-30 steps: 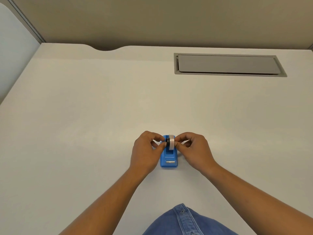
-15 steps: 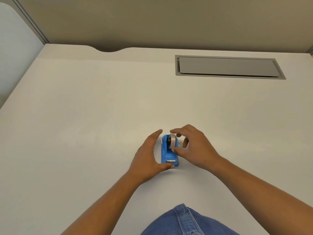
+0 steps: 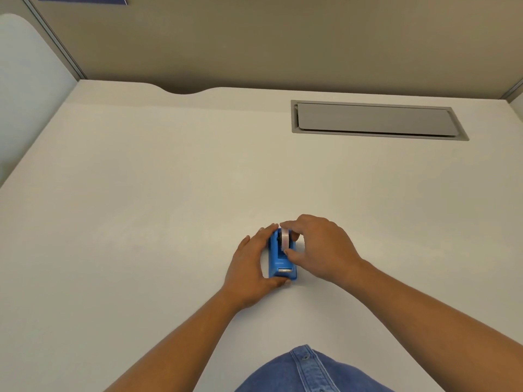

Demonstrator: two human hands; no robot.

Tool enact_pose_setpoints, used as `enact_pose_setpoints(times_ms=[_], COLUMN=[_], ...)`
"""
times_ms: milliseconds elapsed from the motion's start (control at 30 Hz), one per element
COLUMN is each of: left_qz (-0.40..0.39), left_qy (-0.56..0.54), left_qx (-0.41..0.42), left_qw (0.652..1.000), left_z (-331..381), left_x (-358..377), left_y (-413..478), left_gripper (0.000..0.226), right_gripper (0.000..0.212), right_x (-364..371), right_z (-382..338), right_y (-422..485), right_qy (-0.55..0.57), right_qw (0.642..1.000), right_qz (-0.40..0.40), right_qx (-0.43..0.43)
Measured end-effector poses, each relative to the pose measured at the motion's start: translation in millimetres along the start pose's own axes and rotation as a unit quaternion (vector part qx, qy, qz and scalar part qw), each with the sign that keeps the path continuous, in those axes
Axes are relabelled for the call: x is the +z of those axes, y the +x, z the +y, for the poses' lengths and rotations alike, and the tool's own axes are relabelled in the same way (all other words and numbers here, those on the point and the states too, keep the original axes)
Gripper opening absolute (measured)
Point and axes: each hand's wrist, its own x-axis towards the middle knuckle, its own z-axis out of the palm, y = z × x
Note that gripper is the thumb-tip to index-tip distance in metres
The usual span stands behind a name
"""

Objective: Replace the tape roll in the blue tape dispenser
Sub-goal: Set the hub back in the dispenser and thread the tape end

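The blue tape dispenser (image 3: 278, 261) stands on the white desk (image 3: 169, 193), its metal cutter facing me. A pale tape roll (image 3: 284, 238) sits upright in its cradle on a black hub. My left hand (image 3: 250, 264) wraps the dispenser's left side, fingers along the far end and thumb at the near end. My right hand (image 3: 319, 247) is on the right side, with the index finger over the top of the roll and the thumb against its front lower edge.
A grey recessed cable hatch (image 3: 373, 120) lies in the desk at the back right. A beige partition wall (image 3: 283, 38) runs behind the desk, with a curved notch in the desk's back edge (image 3: 184, 91).
Both hands pinched the roll above the dispenser a second ago. The roll now sits in the cradle; my left hand has moved to grip the dispenser body and my right stays on the roll.
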Motion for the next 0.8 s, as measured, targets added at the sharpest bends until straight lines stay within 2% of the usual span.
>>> enact_pose_setpoints(times_ms=[67, 100, 267, 500, 800], left_qz=[0.003, 0.004, 0.009, 0.014, 0.014], left_qy=[0.003, 0.003, 0.004, -0.001, -0.003], left_qx=[-0.003, -0.003, -0.001, -0.003, 0.002], left_qw=[1.0, 1.0, 1.0, 1.0, 1.0], left_z=[-0.2, -0.4, -1.4, -1.3, -1.1], left_x=[0.3, 0.4, 1.6, 2.4, 2.3], left_y=[0.1, 0.0, -0.4, -0.3, -0.5], left_gripper=[0.101, 0.101, 0.1, 0.1, 0.098], right_gripper=[0.015, 0.013, 0.029, 0.009, 0.022], right_x=[0.7, 1.3, 2.6, 1.6, 6.7], right_z=[-1.6, -2.5, -3.7, -2.1, 1.2], right_y=[0.3, 0.7, 3.1, 4.0, 3.5], right_qy=[-0.024, -0.033, -0.03, -0.04, -0.025], right_qw=[1.0, 0.999, 0.999, 0.999, 0.999], right_qz=[-0.004, -0.012, -0.024, -0.03, -0.039], right_qx=[0.001, 0.002, 0.016, 0.012, -0.005])
